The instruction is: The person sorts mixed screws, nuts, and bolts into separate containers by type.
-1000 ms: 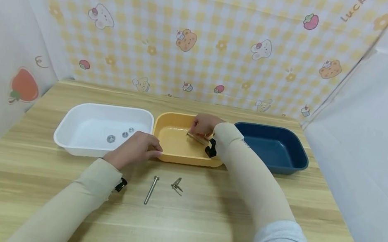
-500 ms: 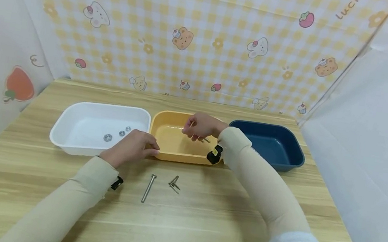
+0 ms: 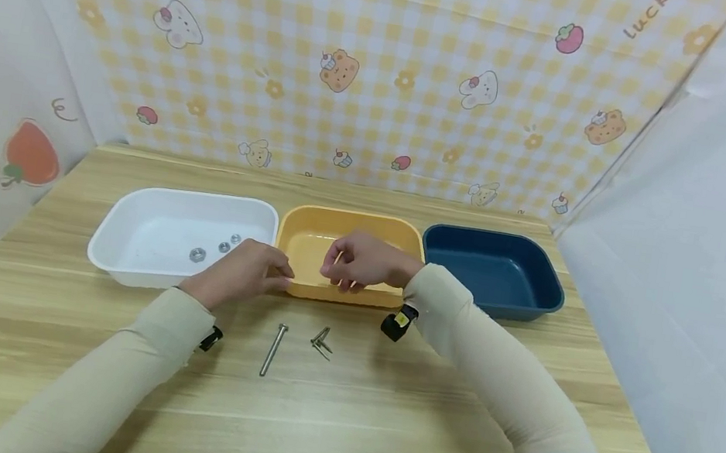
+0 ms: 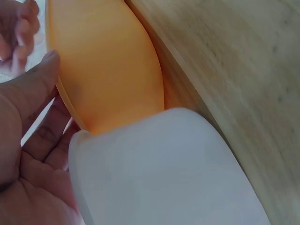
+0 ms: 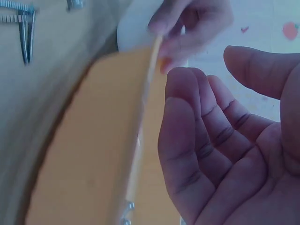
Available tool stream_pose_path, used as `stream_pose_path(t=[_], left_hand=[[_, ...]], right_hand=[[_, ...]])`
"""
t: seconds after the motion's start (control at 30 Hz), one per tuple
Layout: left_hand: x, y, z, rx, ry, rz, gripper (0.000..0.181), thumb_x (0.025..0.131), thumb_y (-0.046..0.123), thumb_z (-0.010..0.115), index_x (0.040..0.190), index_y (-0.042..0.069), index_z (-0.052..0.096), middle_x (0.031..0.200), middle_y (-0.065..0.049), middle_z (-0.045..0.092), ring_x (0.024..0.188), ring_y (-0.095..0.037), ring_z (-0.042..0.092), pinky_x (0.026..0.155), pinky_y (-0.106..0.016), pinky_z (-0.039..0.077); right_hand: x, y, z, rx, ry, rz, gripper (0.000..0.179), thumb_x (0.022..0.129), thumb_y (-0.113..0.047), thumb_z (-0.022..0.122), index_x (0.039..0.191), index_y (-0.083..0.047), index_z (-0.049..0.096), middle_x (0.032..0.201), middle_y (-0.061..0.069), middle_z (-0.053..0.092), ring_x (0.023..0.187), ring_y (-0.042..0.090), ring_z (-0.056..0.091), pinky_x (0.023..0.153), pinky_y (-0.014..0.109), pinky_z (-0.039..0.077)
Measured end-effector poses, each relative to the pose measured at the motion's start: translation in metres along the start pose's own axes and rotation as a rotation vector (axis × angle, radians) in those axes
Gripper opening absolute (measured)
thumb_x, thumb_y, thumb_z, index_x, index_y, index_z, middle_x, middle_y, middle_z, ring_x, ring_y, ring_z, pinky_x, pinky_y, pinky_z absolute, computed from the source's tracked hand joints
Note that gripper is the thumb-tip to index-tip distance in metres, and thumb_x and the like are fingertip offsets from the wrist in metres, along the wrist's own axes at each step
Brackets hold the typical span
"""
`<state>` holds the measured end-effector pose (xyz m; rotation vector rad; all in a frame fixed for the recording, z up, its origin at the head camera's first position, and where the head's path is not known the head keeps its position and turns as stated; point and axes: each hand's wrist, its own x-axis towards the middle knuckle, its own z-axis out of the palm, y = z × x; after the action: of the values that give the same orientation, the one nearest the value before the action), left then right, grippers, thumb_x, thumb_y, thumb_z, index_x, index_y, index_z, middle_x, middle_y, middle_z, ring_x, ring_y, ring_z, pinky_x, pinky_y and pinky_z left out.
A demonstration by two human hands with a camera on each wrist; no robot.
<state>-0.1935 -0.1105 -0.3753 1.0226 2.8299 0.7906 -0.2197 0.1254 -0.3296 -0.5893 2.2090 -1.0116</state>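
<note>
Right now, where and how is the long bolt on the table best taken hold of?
Probably pinch the long bolt mid-shank from above, across its length: it is slender, lies flat, head toward the yellow tray, apart from the small screws.

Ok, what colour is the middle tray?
The middle tray is yellow-orange, best seen in the head view.

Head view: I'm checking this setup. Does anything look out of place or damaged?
No damage stands out. Slightly out of place, perhaps: the long bolt and small screws lie loose on the table in front of the yellow tray, whereas the nuts sit inside the white tray.
</note>
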Motion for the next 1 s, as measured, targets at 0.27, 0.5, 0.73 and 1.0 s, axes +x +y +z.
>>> stream_pose_path(t=[0.27, 0.5, 0.73, 1.0], left_hand=[[-0.003, -0.008, -0.001, 0.045, 0.017, 0.09, 0.023, 0.078, -0.013, 0.072, 0.095, 0.002, 0.075, 0.096, -0.007, 0.071, 0.092, -0.027, 0.066, 0.086, -0.043, 0.052], [-0.01, -0.013, 0.006, 0.049, 0.039, 0.114, 0.048, 0.067, -0.028, 0.05, 0.094, 0.003, 0.074, 0.102, -0.011, 0.07, 0.098, -0.034, 0.065, 0.088, -0.045, 0.052], [-0.008, -0.014, 0.005, 0.065, 0.067, 0.145, 0.049, 0.067, -0.028, 0.048, 0.094, 0.003, 0.074, 0.104, -0.012, 0.07, 0.099, -0.033, 0.065, 0.088, -0.045, 0.052], [-0.006, -0.012, 0.001, 0.047, 0.034, 0.098, 0.05, 0.068, -0.029, 0.048, 0.097, 0.002, 0.074, 0.111, -0.016, 0.068, 0.104, -0.035, 0.063, 0.092, -0.046, 0.05]], right_hand=[[-0.003, -0.007, 0.031, 0.026, -0.103, -0.083, 0.014, 0.096, -0.015, 0.062, 0.099, -0.002, 0.064, 0.078, 0.015, 0.063, 0.062, 0.018, 0.054, 0.056, 0.03, 0.047], [0.006, 0.002, 0.065, 0.115, -0.179, -0.021, 0.014, 0.095, -0.017, 0.064, 0.104, -0.007, 0.062, 0.088, 0.019, 0.066, 0.07, 0.025, 0.065, 0.063, 0.035, 0.056], [0.013, 0.007, 0.082, 0.199, -0.189, 0.047, 0.021, 0.095, -0.016, 0.064, 0.112, -0.007, 0.057, 0.089, 0.018, 0.067, 0.066, 0.025, 0.065, 0.06, 0.031, 0.056], [0.021, 0.01, 0.093, 0.268, -0.199, 0.113, 0.015, 0.097, -0.014, 0.061, 0.11, -0.008, 0.06, 0.086, 0.014, 0.068, 0.062, 0.019, 0.063, 0.054, 0.028, 0.053]])
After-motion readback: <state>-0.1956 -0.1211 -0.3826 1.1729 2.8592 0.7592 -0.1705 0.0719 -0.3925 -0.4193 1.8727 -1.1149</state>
